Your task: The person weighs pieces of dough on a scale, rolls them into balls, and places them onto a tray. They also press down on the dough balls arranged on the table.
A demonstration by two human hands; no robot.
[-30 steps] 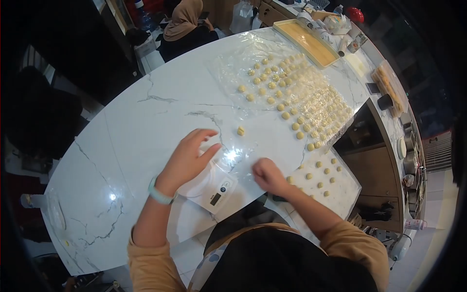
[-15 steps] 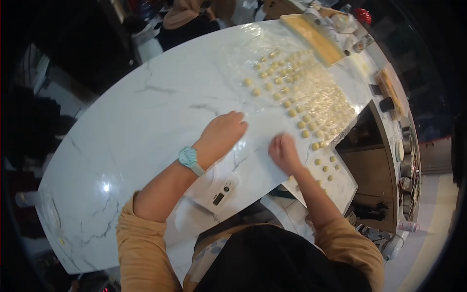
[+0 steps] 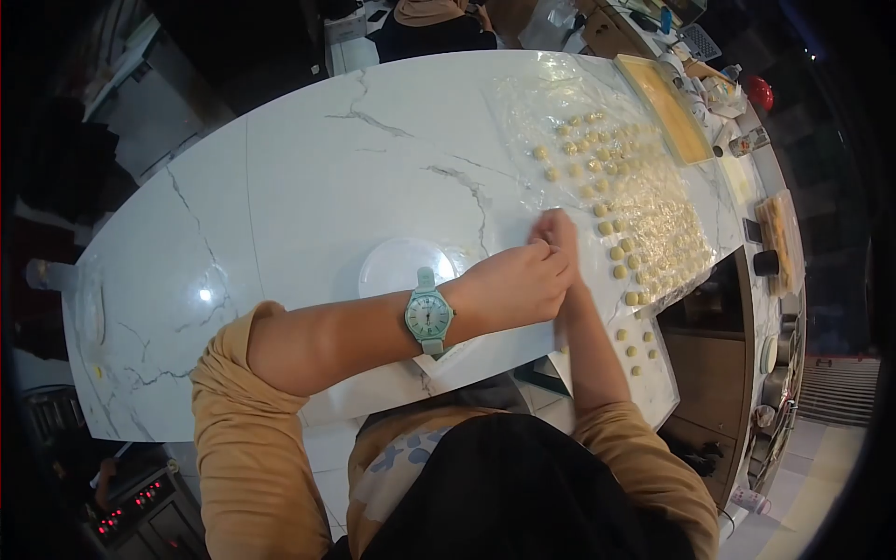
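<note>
My left hand (image 3: 521, 287), with a pale green watch (image 3: 429, 315) on its wrist, reaches across to my right hand (image 3: 557, 230). The two meet in the air over the white marble table, just left of the rows of small yellow dough balls (image 3: 617, 253). Both hands have curled fingers, and whatever lies between them is hidden. Motion blurs the right fingers somewhat. Beneath my left forearm sits a round white plate (image 3: 387, 264) on a kitchen scale, which is mostly covered by the arm.
Clear plastic sheeting (image 3: 518, 103) lies under and partly over the many dough balls. A yellow rectangular tray (image 3: 667, 110) stands at the far right. More balls rest on a white board (image 3: 659, 383) beside the table edge. Another person (image 3: 434, 33) is beyond the far edge.
My left hand has moved right and met my right hand, which has risen slightly in view. The left forearm now covers the scale. The camera view has shifted.
</note>
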